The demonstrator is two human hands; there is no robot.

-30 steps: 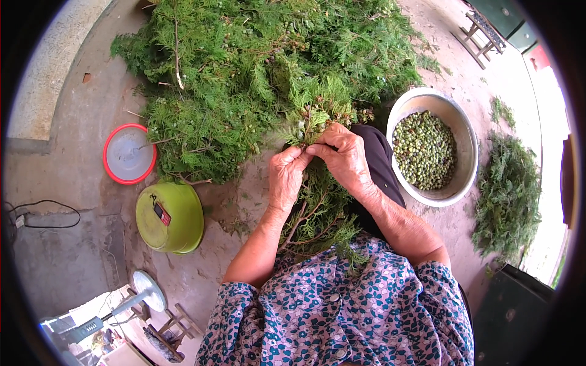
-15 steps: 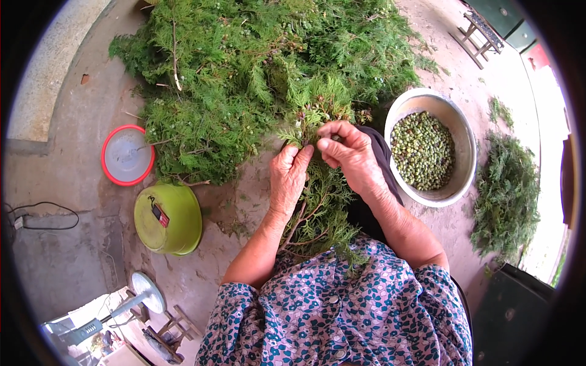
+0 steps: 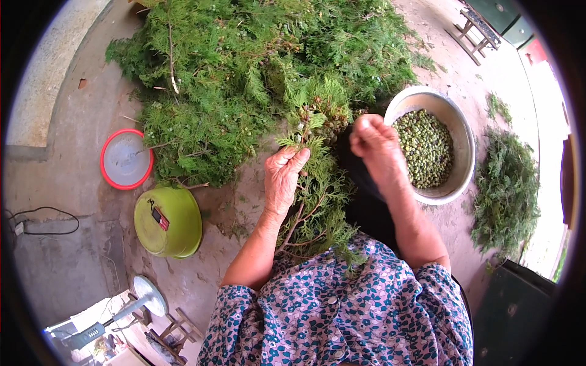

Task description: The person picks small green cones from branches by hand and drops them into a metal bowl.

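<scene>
My left hand (image 3: 283, 180) pinches a leafy green conifer sprig (image 3: 314, 116) between thumb and fingers. Below that hand a longer branch (image 3: 311, 213) with a brown stem lies across my lap. My right hand (image 3: 379, 149), slightly blurred, is closed and hovers by the left rim of a metal bowl (image 3: 465, 152); whatever its fingers hold is hidden. Small round green cones (image 3: 427, 149) cover the bottom of the bowl. Beyond both hands spreads a big heap of cut conifer branches (image 3: 213, 79).
To my left are a red-rimmed basin (image 3: 127, 160) and an upturned green tub (image 3: 177, 229) with a small red-and-black device (image 3: 160, 218) on top. A fan (image 3: 149, 296) stands at lower left. More branches (image 3: 506, 189) lie right of the bowl; a bench (image 3: 476, 30) stands far right.
My right hand has left the sprig and moved right to the bowl's rim, fingers closed. My left hand stays on the sprig, a little farther left.
</scene>
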